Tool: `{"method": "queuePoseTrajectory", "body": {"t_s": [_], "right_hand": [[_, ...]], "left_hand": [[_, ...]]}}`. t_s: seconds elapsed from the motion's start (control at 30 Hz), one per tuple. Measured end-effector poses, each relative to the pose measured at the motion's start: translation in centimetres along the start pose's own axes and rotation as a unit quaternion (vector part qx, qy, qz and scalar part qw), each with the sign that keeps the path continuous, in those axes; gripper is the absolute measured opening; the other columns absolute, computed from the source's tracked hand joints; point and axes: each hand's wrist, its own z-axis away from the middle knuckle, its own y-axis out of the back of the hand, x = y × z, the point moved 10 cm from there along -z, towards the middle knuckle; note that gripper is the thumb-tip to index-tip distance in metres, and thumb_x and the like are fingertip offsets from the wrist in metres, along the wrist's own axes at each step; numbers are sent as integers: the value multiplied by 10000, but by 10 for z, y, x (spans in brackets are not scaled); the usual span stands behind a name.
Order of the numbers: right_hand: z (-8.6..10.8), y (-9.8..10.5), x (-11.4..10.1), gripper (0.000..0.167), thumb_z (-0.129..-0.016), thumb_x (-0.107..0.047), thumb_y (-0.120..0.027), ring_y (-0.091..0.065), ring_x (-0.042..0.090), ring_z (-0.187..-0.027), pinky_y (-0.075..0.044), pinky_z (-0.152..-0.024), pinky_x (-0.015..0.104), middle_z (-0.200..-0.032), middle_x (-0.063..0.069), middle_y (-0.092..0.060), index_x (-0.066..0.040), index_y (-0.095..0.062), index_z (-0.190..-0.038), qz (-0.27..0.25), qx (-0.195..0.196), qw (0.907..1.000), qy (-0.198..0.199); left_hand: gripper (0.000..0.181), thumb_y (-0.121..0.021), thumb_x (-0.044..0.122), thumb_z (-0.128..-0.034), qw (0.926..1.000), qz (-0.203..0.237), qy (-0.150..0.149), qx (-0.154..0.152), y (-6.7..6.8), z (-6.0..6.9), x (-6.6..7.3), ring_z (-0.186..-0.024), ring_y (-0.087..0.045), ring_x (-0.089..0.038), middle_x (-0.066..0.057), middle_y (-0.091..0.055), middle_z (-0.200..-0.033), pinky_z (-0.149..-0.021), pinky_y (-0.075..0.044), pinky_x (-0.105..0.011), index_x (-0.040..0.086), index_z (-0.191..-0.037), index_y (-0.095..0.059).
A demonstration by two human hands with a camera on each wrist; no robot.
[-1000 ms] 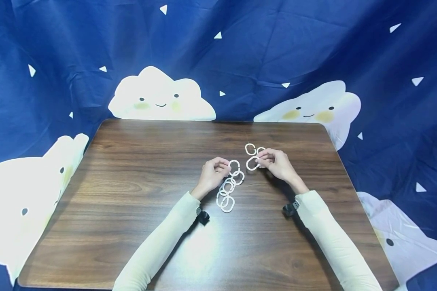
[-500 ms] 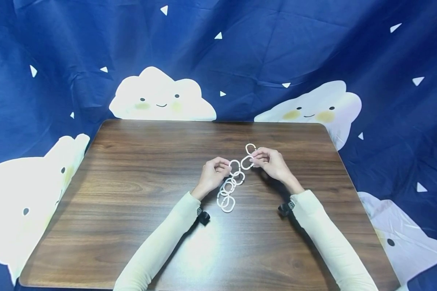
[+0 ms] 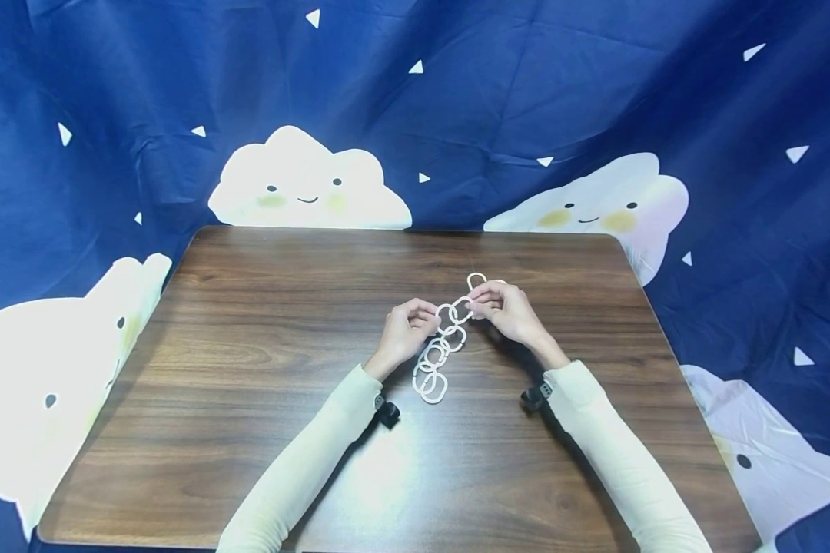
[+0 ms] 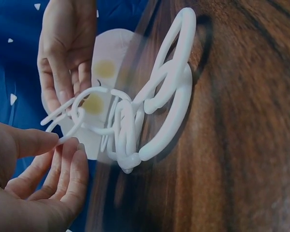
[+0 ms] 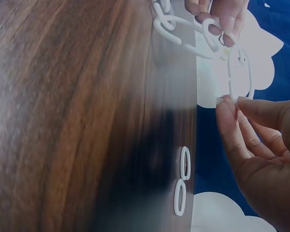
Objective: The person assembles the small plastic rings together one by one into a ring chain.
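Blue fabric printed with white clouds [image 3: 307, 184] and small white triangles is hung behind and at both sides of the brown wood-grain table [image 3: 270, 284], which is spread across the middle and bottom of the head view. Near the centre of that frame, a chain of white links [image 3: 443, 343] is laid out on a slant, its lower end on the tabletop just right of the left wrist. Its topmost link [image 5: 205, 31] is pinched between thumb and fingertips by the left hand [image 3: 406, 332]. Just to the right, a single link [image 5: 252, 79] is held in a narrow thumb-and-finger pinch by the right hand [image 3: 508, 311]. In the head view these two links are seen overlapping — whether they are hooked together cannot be told. Two loose links [image 5: 182, 164] are shown flat on the table at the lower middle of the right wrist view; in the head view they are partly hidden by the right hand. Both forearms are covered by pale sleeves [image 3: 304, 453], entering from the bottom edge, and a small black device [image 3: 389, 415] is worn at each wrist.
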Motion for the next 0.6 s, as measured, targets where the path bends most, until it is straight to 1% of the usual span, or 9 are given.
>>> {"method": "queuePoseTrajectory", "body": {"t_s": [0.07, 0.13, 0.27, 0.37, 0.47, 0.6], "right_hand": [[-1, -2, 0, 231, -958, -52, -735, -772, 367, -940, -650, -795, 287, -1084, 309, -744, 72, -690, -1148, 0, -22, 10000, -33], [-1, -5, -1, 234, -961, -57, -732, -775, 342, -933, -650, -798, 292, -1091, 312, -742, 70, -691, -1154, -9, -65, 10000, -36], [-1, -8, -3, 216, -965, -40, -719, -778, 227, -880, -637, -766, 228, -1085, 320, -741, 68, -689, -1150, -46, -93, 9999, -29], [-1, -9, -4, 212, -965, -28, -714, -773, 186, -865, -626, -754, 199, -1076, 322, -740, 74, -687, -1149, -84, -95, 9999, -1], [-2, -11, -4, 212, -962, -21, -714, -776, 213, -876, -629, -753, 206, -1070, 315, -743, 76, -687, -1149, -135, -101, 9999, -30], [-3, -13, -3, 216, -964, -25, -715, -780, 296, -909, -636, -758, 223, -1074, 314, -743, 77, -688, -1153, -205, -137, 9997, -90]], "left_hand": [[206, -731, 52, -917, 10000, 10, -2, 2, 0, 0, 0, -685, -679, 4, -193, -782, -945, -625, -544, -142, -38, -1102, -727], [207, -729, 53, -918, 10000, 3, -13, 8, 0, 0, 0, -686, -680, 4, -192, -781, -944, -627, -544, -142, -40, -1103, -726], [184, -732, 59, -923, 10000, -16, -29, 2, 0, 0, 0, -688, -681, -4, -191, -781, -947, -629, -544, -142, -19, -1090, -733], [169, -733, 56, -924, 10000, -36, -41, 3, 0, 0, 0, -699, -699, -39, -194, -781, -947, -627, -546, -145, -7, -1081, -736], [174, -730, 48, -925, 10000, -28, -57, 2, 0, 0, 1, -721, -726, -100, -202, -780, -950, -625, -547, -146, -16, -1086, -734], [188, -729, 42, -928, 10000, -9, -44, -8, 0, -1, 1, -753, -759, -186, -210, -780, -956, -625, -547, -144, -33, -1100, -728]]}}
